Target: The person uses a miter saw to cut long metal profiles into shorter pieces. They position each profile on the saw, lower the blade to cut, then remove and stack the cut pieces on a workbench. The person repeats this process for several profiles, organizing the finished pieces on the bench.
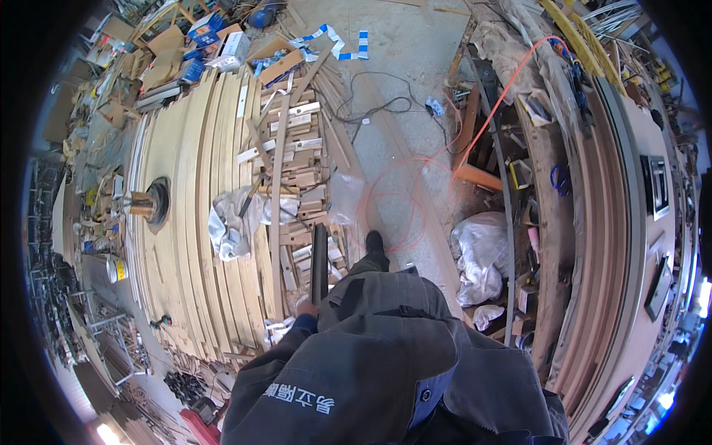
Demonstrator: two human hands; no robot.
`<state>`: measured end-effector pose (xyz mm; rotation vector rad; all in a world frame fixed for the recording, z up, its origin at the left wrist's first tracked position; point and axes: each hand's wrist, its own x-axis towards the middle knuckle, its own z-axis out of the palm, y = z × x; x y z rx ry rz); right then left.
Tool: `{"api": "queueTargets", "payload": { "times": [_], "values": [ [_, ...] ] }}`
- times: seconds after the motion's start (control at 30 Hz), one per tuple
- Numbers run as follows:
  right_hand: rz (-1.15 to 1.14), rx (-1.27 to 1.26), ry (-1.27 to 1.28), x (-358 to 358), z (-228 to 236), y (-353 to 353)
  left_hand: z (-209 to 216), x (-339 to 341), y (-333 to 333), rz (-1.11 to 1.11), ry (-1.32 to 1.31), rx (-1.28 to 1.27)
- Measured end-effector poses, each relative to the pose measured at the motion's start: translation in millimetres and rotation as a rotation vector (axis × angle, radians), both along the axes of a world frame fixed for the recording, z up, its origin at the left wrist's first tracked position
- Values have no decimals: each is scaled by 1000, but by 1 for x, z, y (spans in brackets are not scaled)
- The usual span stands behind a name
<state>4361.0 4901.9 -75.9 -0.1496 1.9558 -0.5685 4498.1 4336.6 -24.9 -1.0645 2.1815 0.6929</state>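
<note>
My left hand [305, 305] hangs low at my left side, small and partly covered by my dark sleeve. It is closed on the lower end of a long dark flat strip [319, 261], which points forward past my leg. What the strip is made of cannot be made out. Just ahead and to the left of it lie many short wooden pieces [302, 178] in a loose pile. My right hand is out of sight; only the right side of my dark jacket [497, 363] shows.
Long pale boards [200, 245] are stacked at left, with a crumpled white cloth [231, 221] on them. A thin orange hose [393, 194] and a black cable [371, 117] cross the floor. At right stand a wooden-edged bench [552, 245] and a white plastic bag [482, 248].
</note>
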Motion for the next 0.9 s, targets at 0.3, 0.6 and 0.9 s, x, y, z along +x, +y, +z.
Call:
{"api": "queueTargets", "payload": {
  "times": [0.3,0.6,0.9],
  "values": [
    [-167,-25,76,-256,36,-151,9,-241,-146,-75,55,-39],
    [232,-31,256,-522,2,-253,-157,-332,-232,-228,-319,24],
    [-334,-129,-120,-867,105,-448,-41,-559,-283,155,-246,25]
  ]
}}
